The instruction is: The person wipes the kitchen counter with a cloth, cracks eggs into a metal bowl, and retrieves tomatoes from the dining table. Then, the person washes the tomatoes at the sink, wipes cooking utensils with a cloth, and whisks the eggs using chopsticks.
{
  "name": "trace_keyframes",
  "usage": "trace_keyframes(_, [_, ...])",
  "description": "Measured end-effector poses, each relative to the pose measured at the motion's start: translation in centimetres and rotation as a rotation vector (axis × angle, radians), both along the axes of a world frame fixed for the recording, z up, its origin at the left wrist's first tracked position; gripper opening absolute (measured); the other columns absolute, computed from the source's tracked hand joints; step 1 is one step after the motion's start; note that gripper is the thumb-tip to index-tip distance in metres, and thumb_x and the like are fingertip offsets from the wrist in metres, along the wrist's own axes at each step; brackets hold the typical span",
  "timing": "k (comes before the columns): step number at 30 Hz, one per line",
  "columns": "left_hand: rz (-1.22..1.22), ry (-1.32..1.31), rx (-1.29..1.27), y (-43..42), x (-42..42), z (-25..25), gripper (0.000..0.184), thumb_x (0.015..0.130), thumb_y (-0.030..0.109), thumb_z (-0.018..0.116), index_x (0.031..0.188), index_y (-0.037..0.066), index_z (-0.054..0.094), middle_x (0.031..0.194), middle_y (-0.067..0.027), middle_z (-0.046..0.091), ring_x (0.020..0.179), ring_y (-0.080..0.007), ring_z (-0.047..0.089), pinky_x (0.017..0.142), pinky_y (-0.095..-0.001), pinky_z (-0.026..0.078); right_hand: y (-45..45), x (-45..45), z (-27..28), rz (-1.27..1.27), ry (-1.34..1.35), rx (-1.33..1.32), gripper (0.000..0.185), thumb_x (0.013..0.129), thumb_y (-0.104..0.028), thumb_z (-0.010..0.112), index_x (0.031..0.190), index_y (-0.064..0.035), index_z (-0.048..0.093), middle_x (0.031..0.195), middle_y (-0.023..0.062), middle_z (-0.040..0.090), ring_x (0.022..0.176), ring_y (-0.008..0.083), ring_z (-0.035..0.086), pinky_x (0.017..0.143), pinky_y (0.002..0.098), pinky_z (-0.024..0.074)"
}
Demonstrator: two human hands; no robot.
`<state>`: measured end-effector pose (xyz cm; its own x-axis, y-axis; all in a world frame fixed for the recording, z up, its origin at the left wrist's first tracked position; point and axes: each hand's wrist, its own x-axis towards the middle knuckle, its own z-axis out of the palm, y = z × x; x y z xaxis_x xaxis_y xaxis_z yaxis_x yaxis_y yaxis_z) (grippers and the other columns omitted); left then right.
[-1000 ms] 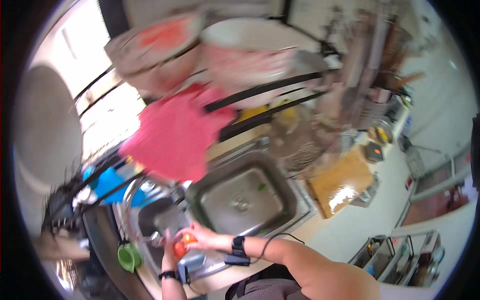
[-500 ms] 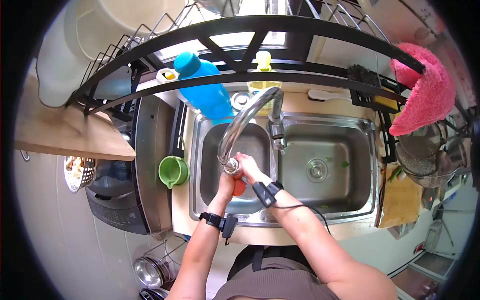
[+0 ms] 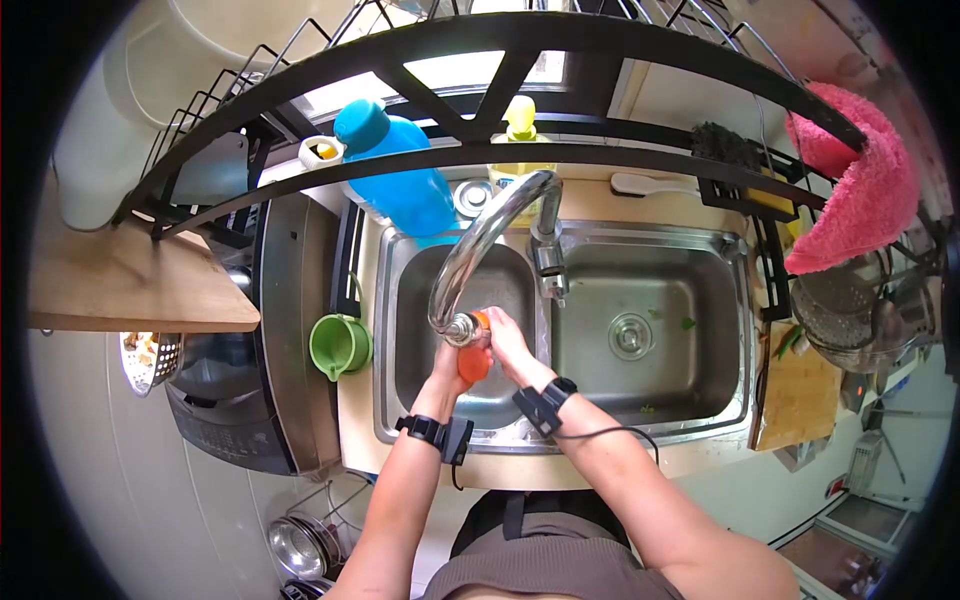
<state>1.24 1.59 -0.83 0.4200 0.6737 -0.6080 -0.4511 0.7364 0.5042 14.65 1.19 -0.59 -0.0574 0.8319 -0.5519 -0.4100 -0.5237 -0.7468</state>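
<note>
Under the chrome faucet's spout (image 3: 458, 328), my two hands meet over the left sink basin (image 3: 420, 300). A smooth orange-red object (image 3: 474, 364) is between them; the spout covers its middle, so its kind is unclear. My left hand (image 3: 449, 362) is closed around its left side, partly behind the spout end. My right hand (image 3: 508, 340) touches it from the right with bent fingers. Most fingertips are hidden. Black straps with small devices are on both wrists, and a cable runs from the right one.
The right basin (image 3: 690, 370) holds green scraps near its drain. A green cup (image 3: 340, 346) stands left of the sink. Behind are a blue bottle (image 3: 400, 180) and a yellow pump bottle (image 3: 520, 150). A black rack (image 3: 640, 55) with a pink cloth (image 3: 865, 190) spans overhead.
More of the orange-red object shows now, above and below the spout end. My right hand has shifted slightly right, opening a small gap from the left. The camera view has moved slightly.
</note>
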Motion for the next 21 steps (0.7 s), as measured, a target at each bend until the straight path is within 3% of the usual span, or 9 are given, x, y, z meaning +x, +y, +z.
trace_keyframes(2, [0.14,0.125,-0.058,0.6,0.8,0.2,0.029,0.091,0.024,0.061,0.115,0.007,0.058,0.097,-0.0094,0.064,0.08,-0.0231,0.066,0.064,-0.0384,0.058,-0.3,-1.4,-2.2,-0.045,-0.092,0.07,0.029,0.104,-0.032,0.042,0.119,-0.0123,0.056,0.092,0.0055,0.063,0.074,0.0182,0.06,0.066,0.0324,0.0493])
trace_keyframes(4, [0.092,0.113,-0.001,0.7,0.5,-2.3,0.034,0.089,0.021,0.066,0.119,0.008,0.056,0.103,-0.0082,0.064,0.093,-0.0223,0.065,0.079,-0.0397,0.056,-0.8,-2.1,-4.1,-0.219,-0.765,0.575,0.032,0.101,-0.03,0.046,0.126,-0.011,0.055,0.106,0.0104,0.059,0.09,0.022,0.056,0.083,0.0365,0.0471])
trace_keyframes(6, [0.049,0.032,0.043,0.7,0.6,-2.9,0.038,0.091,0.027,0.065,0.123,0.01,0.054,0.11,-0.0073,0.063,0.102,-0.0212,0.063,0.089,-0.0387,0.052,-0.9,-0.1,-0.5,-0.097,-0.626,0.465,0.04,0.096,-0.03,0.056,0.13,-0.0095,0.052,0.114,0.0182,0.052,0.107,0.0281,0.052,0.094,0.0404,0.0432])
trace_keyframes(7, [-0.052,0.127,0.149,0.9,0.8,-3.0,0.056,0.091,0.058,0.054,0.124,0.013,0.053,0.121,-0.0058,0.06,0.115,-0.0219,0.057,0.102,-0.0403,0.044,-0.6,0.5,-0.2,0.001,-0.696,0.455,0.039,0.095,-0.029,0.058,0.128,-0.0103,0.054,0.116,0.017,0.052,0.107,0.0277,0.052,0.096,0.0398,0.0421])
trace_keyframes(8, [-0.054,0.131,0.149,0.9,0.7,-3.1,0.056,0.091,0.058,0.054,0.124,0.013,0.053,0.121,-0.0058,0.06,0.115,-0.0219,0.057,0.102,-0.0403,0.044,-0.4,0.7,0.1,0.102,-0.764,0.445,0.038,0.094,-0.029,0.06,0.127,-0.0112,0.055,0.119,0.0158,0.052,0.108,0.0272,0.051,0.098,0.0392,0.0411])
trace_keyframes(14, [-0.03,-0.119,-0.065,0.9,1.2,-0.6,0.059,0.09,0.065,0.048,0.12,0.015,0.054,0.103,-0.0045,0.065,0.087,-0.021,0.066,0.073,-0.0379,0.057,0.1,0.4,-1.1,0.029,-0.549,0.517,0.042,0.089,-0.02,0.067,0.127,-0.012,0.05,0.112,0.0125,0.059,0.103,0.0223,0.056,0.09,0.0353,0.0488])
trace_keyframes(16, [-0.223,0.111,-0.079,0.8,0.2,-1.1,0.056,0.088,0.064,0.052,0.116,0.017,0.057,0.098,-0.0054,0.066,0.077,-0.022,0.067,0.057,-0.0376,0.058,-0.1,0.8,-0.2,0.138,-0.405,0.512,0.041,0.089,-0.018,0.067,0.126,-0.0112,0.05,0.112,0.0121,0.06,0.1,0.0211,0.058,0.089,0.0343,0.0496])
trace_keyframes(19, [-0.151,0.189,-0.089,0.1,0.4,-2.1,0.053,0.088,0.063,0.053,0.116,0.018,0.057,0.092,-0.0061,0.066,0.064,-0.0211,0.066,0.044,-0.0352,0.054,0.1,0.6,0.4,0.193,-0.351,0.449,0.035,0.087,-0.017,0.067,0.117,-0.0054,0.054,0.113,0.0172,0.063,0.102,0.0272,0.062,0.09,0.0375,0.0486])
trace_keyframes(21, [-0.151,0.195,-0.074,-0.1,0.6,-1.8,0.054,0.088,0.064,0.052,0.115,0.017,0.057,0.09,-0.0067,0.066,0.062,-0.0208,0.065,0.045,-0.0352,0.054,0.3,-0.7,-1.4,0.066,-0.613,0.561,0.026,0.095,-0.025,0.058,0.113,-0.0064,0.055,0.1,0.0089,0.065,0.078,0.0174,0.062,0.068,0.0338,0.0537])
